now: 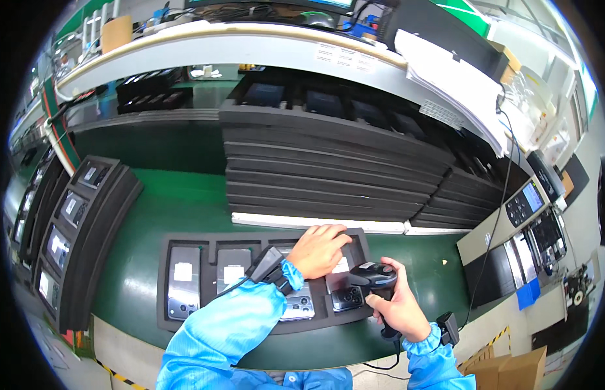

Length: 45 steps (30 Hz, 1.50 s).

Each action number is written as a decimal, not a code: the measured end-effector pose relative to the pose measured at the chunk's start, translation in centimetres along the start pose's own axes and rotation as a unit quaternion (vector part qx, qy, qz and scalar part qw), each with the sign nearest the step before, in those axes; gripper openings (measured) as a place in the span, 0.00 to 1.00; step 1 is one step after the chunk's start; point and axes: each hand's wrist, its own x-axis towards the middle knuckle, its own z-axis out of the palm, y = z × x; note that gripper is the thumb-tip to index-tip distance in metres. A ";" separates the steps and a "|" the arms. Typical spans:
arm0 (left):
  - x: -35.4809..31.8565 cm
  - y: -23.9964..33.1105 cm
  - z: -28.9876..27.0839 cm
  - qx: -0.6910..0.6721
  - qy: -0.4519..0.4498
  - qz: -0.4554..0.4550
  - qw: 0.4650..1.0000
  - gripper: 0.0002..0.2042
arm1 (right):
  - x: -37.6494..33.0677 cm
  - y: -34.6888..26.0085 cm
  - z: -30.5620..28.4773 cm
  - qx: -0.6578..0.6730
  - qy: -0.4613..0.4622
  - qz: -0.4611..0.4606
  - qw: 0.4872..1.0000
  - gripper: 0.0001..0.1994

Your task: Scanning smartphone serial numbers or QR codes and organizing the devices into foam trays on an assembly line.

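My right hand (401, 309) grips a black handheld barcode scanner (374, 275) by its handle, with a cable hanging below. The scanner's head is over the right end of a black foam tray (162, 279) on the green bench. Several smartphones lie in the tray's slots, backs up, such as the leftmost phone (184, 283) with a white label. My left hand (317, 252) reaches across the tray, fingers stretched out over the upper part of the rightmost phone (339, 279), partly covering it. Whether its fingertips touch the phone, I cannot tell. My left forearm hides parts of the middle phones.
Tall stacks of black foam trays (328, 162) stand behind the tray. More phone-filled trays (88, 221) lean at the left. A label printer (510, 244) sits at the right. A shelf (250, 45) with papers runs above, and cardboard boxes (514, 372) stand at lower right.
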 end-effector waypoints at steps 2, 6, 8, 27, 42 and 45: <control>0.1 0.1 0.1 0.016 -0.002 0.004 1.000 0.19 | 0.5 -0.1 0.6 -0.047 0.010 0.005 0.999 0.40; 0.0 0.7 0.7 0.085 0.014 0.010 0.996 0.20 | 1.6 1.4 -0.7 -0.045 0.043 -0.015 0.998 0.37; -0.2 0.9 1.1 0.145 0.021 0.021 0.989 0.20 | 2.7 2.9 -1.9 -0.083 0.109 -0.083 0.987 0.37; 1.1 1.0 0.7 -0.124 0.108 -0.076 0.983 0.13 | 12.3 7.9 -6.4 -0.236 0.297 -0.099 0.920 0.34; 1.0 0.9 0.9 -0.101 0.083 -0.078 0.988 0.13 | 12.7 9.1 -7.3 -0.218 0.311 -0.062 0.923 0.35; 1.1 0.9 1.0 -0.107 0.073 -0.085 0.988 0.14 | 13.7 10.5 -8.1 -0.244 0.318 -0.124 0.908 0.34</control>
